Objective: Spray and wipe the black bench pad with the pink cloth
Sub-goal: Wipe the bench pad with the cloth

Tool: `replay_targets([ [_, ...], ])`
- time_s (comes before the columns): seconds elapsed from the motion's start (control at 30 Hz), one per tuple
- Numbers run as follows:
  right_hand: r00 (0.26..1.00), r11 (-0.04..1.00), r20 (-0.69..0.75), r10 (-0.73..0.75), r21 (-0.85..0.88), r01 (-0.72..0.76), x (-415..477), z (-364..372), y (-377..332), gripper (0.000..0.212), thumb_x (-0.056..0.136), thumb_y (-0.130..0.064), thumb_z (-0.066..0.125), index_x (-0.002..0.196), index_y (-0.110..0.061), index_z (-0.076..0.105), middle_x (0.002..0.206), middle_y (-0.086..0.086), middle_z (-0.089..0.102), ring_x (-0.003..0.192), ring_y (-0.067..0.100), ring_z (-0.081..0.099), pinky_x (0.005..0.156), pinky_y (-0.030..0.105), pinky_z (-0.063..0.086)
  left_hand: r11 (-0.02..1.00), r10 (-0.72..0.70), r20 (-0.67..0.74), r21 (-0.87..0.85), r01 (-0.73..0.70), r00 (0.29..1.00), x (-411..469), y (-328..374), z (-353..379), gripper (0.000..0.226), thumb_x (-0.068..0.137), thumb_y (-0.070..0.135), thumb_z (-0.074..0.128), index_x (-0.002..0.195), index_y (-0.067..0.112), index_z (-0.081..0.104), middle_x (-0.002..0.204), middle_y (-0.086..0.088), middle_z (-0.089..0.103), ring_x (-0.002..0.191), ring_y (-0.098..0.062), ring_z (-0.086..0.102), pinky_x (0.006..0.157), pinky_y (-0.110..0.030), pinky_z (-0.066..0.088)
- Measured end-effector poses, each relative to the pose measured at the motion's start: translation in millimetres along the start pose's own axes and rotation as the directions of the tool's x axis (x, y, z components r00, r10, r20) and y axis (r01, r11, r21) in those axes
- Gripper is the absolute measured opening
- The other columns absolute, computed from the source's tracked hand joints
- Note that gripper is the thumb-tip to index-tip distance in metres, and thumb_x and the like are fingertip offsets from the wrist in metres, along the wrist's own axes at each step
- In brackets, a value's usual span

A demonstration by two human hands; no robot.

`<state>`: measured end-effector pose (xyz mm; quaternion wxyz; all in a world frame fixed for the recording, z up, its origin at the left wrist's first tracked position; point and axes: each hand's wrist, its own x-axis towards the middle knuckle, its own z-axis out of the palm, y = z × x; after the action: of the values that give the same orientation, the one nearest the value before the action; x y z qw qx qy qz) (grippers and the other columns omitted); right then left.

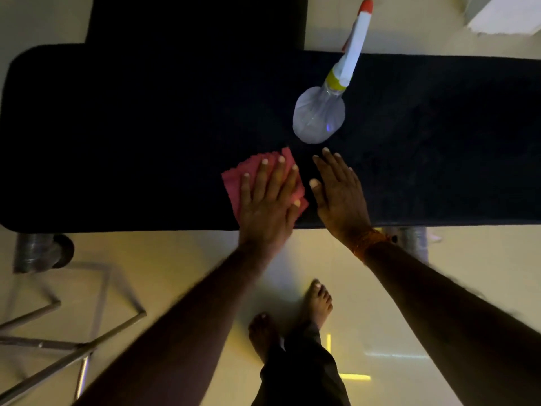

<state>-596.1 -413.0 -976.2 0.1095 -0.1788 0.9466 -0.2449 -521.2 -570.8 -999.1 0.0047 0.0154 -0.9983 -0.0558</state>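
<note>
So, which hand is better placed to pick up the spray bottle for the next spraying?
The right hand, probably. It lies flat and empty on the black pad, its fingers just short of the bottle. The left hand is pressing on the pink cloth.

You stand barefoot in what looks like a home gym room: a long black bench pad (146,136) on metal legs (38,253), a pale glossy floor (187,259) beneath it, white wall (506,16) beyond.
</note>
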Motion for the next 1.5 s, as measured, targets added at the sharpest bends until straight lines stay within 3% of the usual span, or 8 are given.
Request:
replay_targets([
  [0.13, 0.996, 0.994, -0.014, 0.088, 0.067, -0.087, 2, -2, -4, 0.066, 0.104, -0.049, 0.023, 0.156, -0.011, 0.04, 0.168, 0.011, 0.029, 0.158, 0.027, 0.02, 0.126, 0.051, 0.023, 0.975, 0.218, 0.005, 0.034, -0.218, 0.976, -6, -15, 0, 0.064, 0.108, 0.047, 0.025, 0.164, 0.018, 0.019, 0.172, -0.007, 0.015, 0.159, -0.03, 0.016, 0.123, -0.057, 0.025],
  [0.33, 0.994, 0.994, 0.024, 0.107, -0.003, -0.107, 3, -3, -7, 0.067, 0.106, -0.051, 0.021, 0.16, -0.012, 0.032, 0.171, 0.01, 0.021, 0.159, 0.026, 0.015, 0.127, 0.049, 0.021, 0.999, -0.052, 0.003, 0.016, 0.052, 0.999, 42, -19, -3, 0.066, 0.109, 0.047, 0.015, 0.165, 0.012, 0.007, 0.173, -0.012, 0.007, 0.16, -0.031, 0.007, 0.126, -0.055, 0.015],
  [0.5, 0.972, 0.972, -0.018, 0.233, -0.007, -0.233, 17, -7, -19, 0.064, 0.106, -0.045, 0.03, 0.16, -0.01, 0.032, 0.171, 0.01, 0.019, 0.159, 0.027, 0.016, 0.123, 0.045, 0.024, 0.979, 0.196, 0.079, 0.044, -0.2, 0.977, 36, -45, -11, 0.064, 0.108, 0.044, 0.018, 0.165, 0.015, 0.015, 0.172, -0.01, 0.012, 0.159, -0.031, 0.011, 0.124, -0.057, 0.019],
  [0.73, 0.938, 0.937, -0.045, 0.345, -0.036, -0.346, 25, 6, -42, 0.061, 0.109, -0.045, 0.031, 0.163, -0.016, 0.025, 0.173, 0.008, 0.01, 0.16, 0.027, 0.006, 0.126, 0.048, 0.014, 0.995, 0.095, 0.046, 0.011, -0.096, 0.994, 107, -79, -13, 0.066, 0.108, 0.048, 0.01, 0.165, 0.015, 0.012, 0.173, -0.01, 0.008, 0.16, -0.031, 0.006, 0.127, -0.054, 0.015],
  [0.93, 0.887, 0.887, -0.032, 0.461, 0.043, -0.46, 32, 12, -60, 0.065, 0.108, -0.047, 0.025, 0.164, -0.016, 0.014, 0.173, 0.006, 0.002, 0.16, 0.024, -0.004, 0.13, 0.048, 0.004, 0.844, 0.536, 0.105, -0.026, -0.536, 0.838, 75, -103, -20, 0.062, 0.11, 0.045, 0.023, 0.165, 0.017, 0.015, 0.173, -0.006, 0.01, 0.16, -0.028, 0.009, 0.125, -0.054, 0.023],
  [1.13, 0.861, 0.861, -0.028, 0.508, 0.027, -0.507, 34, 15, -64, 0.064, 0.11, -0.046, 0.03, 0.165, -0.018, 0.01, 0.174, 0.003, -0.001, 0.16, 0.022, -0.007, 0.13, 0.046, -0.001, 0.968, 0.244, 0.161, 0.012, -0.249, 0.956, 169, -130, -27, 0.069, 0.105, 0.05, 0.001, 0.165, 0.016, 0.003, 0.173, -0.011, -0.002, 0.16, -0.031, -0.003, 0.128, -0.053, 0.007],
  [1.4, 0.822, 0.821, -0.002, 0.569, 0.049, -0.568, 40, 16, -79, 0.069, 0.11, -0.049, 0.029, 0.164, -0.017, 0.002, 0.173, 0.004, -0.009, 0.159, 0.023, -0.015, 0.129, 0.047, -0.008, 0.797, 0.604, 0.158, -0.086, -0.598, 0.781, 70, -133, -32, 0.061, 0.11, 0.047, 0.022, 0.165, 0.021, 0.017, 0.173, -0.006, 0.012, 0.16, -0.028, 0.011, 0.123, -0.056, 0.025],
  [1.5, 0.821, 0.821, 0.008, 0.57, 0.027, -0.57, 39, 19, -78, 0.069, 0.109, -0.049, 0.028, 0.165, -0.017, 0.002, 0.173, 0.004, -0.01, 0.159, 0.023, -0.015, 0.129, 0.046, -0.009, 0.855, 0.519, 0.159, -0.074, -0.514, 0.84, 115, -123, -26, 0.063, 0.11, 0.047, 0.014, 0.165, 0.017, 0.014, 0.173, -0.009, 0.008, 0.16, -0.029, 0.008, 0.125, -0.055, 0.02],
])
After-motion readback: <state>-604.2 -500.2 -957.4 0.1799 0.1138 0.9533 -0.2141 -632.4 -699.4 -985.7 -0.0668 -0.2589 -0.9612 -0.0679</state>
